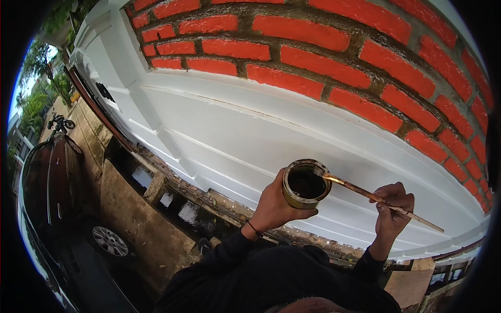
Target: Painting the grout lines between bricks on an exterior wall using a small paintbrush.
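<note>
My left hand [270,205] is wrapped around a paint can [300,200], whose open top faces me and shows dark contents inside. A long-handled paintbrush [352,187] is pinched in my right hand [393,207] by its wooden handle. Its bristle end rests at the can's right rim, and the metal ferrule looks stained. Both hands are in front of a white wall [242,121]. Above them, a panel of red-painted bricks [305,60] is set off by dark brown and grey mortar joints.
A water-filled drainage channel [188,211] runs along the wall's foot, crossed by a concrete piece [155,187]. A dark car [66,219] is parked at left on the paving [145,231]. Farther off stands a motorcycle [60,123]. A flat board [409,287] lies at lower right.
</note>
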Motion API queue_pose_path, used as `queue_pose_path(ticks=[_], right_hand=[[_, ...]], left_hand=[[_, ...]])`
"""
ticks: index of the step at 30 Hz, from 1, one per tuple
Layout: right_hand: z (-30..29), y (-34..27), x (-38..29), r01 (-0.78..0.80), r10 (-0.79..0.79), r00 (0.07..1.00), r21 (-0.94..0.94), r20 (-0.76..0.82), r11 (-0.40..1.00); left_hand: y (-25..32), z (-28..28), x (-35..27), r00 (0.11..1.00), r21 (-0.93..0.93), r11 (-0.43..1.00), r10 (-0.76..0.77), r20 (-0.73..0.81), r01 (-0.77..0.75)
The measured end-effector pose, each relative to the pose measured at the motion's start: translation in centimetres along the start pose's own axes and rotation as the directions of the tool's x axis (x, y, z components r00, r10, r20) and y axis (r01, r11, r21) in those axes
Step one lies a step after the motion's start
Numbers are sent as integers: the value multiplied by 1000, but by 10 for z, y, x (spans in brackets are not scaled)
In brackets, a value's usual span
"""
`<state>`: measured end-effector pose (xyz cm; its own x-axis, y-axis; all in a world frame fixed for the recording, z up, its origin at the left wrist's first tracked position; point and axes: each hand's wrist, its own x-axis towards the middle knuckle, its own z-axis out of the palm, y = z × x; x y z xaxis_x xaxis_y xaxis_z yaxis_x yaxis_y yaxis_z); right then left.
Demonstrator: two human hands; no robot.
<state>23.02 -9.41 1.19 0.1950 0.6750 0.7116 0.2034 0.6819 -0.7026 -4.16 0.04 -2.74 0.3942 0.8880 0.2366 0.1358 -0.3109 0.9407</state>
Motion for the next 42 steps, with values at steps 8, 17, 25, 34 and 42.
queue_pose_path(ticks=[8,17,25,34,42], right_hand=[[4,5,-4,155,-153,987,-42,40,987],[10,-1,5,182,-179,977,-13,119,983],[17,-6,1,96,-94,994,-37,50,995],[13,10,-1,238,-238,971,10,-40,971],[40,25,10,349,-326,913,55,-246,935]], left_hand=[[1,1,8,999,-34,999,40,-29,-41],[6,-2,16,996,-29,997,74,-46,-76],[4,-2,17,997,-25,997,71,-38,-72],[13,-4,20,994,-40,994,103,-24,-104],[16,0,24,993,-70,990,120,-17,-121]])
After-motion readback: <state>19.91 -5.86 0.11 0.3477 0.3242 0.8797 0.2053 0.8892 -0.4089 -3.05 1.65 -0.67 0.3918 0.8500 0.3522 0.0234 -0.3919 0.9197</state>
